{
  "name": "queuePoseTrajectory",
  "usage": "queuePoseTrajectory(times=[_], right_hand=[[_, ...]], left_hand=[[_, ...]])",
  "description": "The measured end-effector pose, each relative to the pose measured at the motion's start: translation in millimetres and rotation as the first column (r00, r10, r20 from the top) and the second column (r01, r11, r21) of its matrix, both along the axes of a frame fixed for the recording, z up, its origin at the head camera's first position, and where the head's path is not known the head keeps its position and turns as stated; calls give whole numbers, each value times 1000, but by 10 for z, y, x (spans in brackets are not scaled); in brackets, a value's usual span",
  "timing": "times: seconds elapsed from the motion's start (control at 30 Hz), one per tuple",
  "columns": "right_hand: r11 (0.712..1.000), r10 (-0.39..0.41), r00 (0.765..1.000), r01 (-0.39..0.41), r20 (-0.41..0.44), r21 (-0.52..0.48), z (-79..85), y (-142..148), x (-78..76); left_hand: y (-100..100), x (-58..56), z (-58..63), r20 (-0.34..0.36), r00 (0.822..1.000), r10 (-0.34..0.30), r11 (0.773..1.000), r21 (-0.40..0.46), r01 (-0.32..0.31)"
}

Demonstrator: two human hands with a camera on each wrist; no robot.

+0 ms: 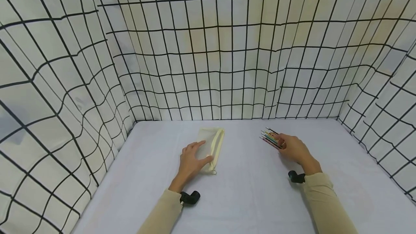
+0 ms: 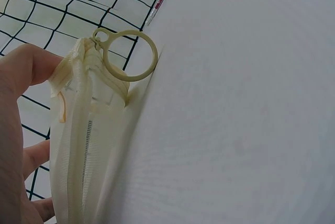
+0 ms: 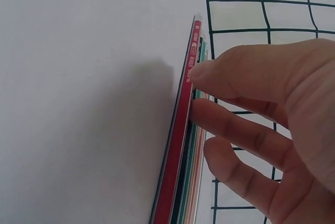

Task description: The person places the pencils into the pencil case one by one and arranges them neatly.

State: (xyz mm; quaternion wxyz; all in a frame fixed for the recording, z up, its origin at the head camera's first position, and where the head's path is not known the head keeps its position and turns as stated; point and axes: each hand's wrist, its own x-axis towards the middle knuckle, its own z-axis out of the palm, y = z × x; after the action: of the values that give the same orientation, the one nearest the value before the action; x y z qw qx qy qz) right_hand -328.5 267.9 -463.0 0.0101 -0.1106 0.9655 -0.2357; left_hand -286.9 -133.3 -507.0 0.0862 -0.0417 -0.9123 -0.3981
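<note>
A pale cream zip pouch [image 1: 204,151] lies on the white table, its zip side facing right. My left hand [image 1: 191,160] rests on the pouch, index finger across its upper face and thumb at the near zip end. The left wrist view shows the zip's ring pull [image 2: 131,55] standing out from that end, beside my thumb. To the right, my right hand [image 1: 294,149] holds a flat bundle of pencils [image 1: 270,138] between thumb and fingers. A red pencil [image 3: 180,109] is outermost in the right wrist view, with black, green and orange ones behind it.
The white tabletop [image 1: 240,198] lies under both hands. White walls with a black grid [image 1: 227,57] enclose it at the back, left and right. A black wrist camera [image 1: 190,197] sits on the left wrist and another black camera [image 1: 295,177] on the right.
</note>
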Motion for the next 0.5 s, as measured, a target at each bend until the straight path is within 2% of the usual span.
queuePoseTrajectory(times=[0.3, 0.5], right_hand=[[999, 30, 999, -29, -20, 41, -20, 17, -4], [998, 45, 999, -45, 2, 51, -45, 25, 1]], left_hand=[[3, -3, 0, 4, 1000, 4, 1000, 3, -4], [3, 6, -6, 3, 1000, 4, 1000, 2, -4]])
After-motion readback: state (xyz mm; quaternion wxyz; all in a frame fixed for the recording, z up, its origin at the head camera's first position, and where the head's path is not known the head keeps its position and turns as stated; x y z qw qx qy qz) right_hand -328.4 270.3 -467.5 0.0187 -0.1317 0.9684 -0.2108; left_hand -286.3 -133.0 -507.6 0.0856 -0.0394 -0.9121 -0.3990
